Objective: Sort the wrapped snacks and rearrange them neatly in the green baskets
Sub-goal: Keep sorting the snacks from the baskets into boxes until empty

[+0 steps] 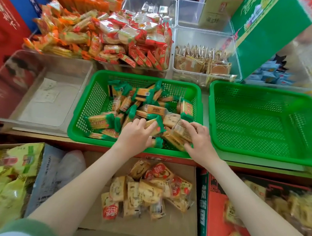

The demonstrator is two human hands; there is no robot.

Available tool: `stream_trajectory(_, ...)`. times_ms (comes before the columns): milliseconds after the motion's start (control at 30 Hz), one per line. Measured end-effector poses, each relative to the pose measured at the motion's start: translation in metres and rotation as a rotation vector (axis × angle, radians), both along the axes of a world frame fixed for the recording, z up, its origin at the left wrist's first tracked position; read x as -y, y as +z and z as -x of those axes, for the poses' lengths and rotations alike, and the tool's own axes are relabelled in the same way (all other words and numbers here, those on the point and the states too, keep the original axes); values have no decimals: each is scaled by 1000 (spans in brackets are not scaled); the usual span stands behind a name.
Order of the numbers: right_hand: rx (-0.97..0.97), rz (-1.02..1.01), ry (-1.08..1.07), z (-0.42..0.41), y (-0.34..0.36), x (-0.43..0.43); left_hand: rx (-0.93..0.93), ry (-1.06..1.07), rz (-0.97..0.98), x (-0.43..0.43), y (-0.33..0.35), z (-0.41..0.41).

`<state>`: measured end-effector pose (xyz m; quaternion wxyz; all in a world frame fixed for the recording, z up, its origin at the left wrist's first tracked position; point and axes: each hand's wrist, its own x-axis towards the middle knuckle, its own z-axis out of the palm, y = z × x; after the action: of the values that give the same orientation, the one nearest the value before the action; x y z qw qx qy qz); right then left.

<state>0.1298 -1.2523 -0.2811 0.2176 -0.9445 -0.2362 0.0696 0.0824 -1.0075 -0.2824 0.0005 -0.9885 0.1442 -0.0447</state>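
Note:
A green basket [95, 103] in the middle holds a jumbled heap of green-ended cracker packs [152, 109] and a few clear-wrapped bread slices. My left hand [134, 137] reaches into its near side and grips a green-ended pack [155, 124]. Just to the right, my right hand [201, 139] holds a clear-wrapped bread slice [181, 131] at the basket's near right corner. A second green basket [261, 122] stands to the right with nothing in it.
A clear tub [43, 92] sits left of the baskets. Behind are clear bins of orange and red snack packs [109, 36] and brown sachets [200, 62]. Below the shelf, a cardboard box [178, 225] holds wrapped bread slices; a red carton [217, 212] is at right.

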Motion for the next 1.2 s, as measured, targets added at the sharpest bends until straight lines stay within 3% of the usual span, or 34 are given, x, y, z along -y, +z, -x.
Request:
stream_trajectory(167, 43, -189, -98, 29, 9, 28, 105, 151, 279, 32, 17, 31)
stream_trajectory(300, 45, -232, -107, 65, 5, 57, 147, 226, 382, 50, 17, 59)
stream_trajectory(500, -94, -171, -164, 120, -29, 96, 192, 166, 417, 70, 8, 108)
stream_trajectory(767, -135, -85, -332, 176, -42, 173, 14, 23, 439, 134, -1, 136)
stream_trajectory(1033, 85, -84, -584, 186, -48, 239, -55, -71, 443, 190, -14, 146)
stream_trajectory(1200, -15, 29, -791, 178, -58, 257, -115, -50, 439, 210, -13, 150)
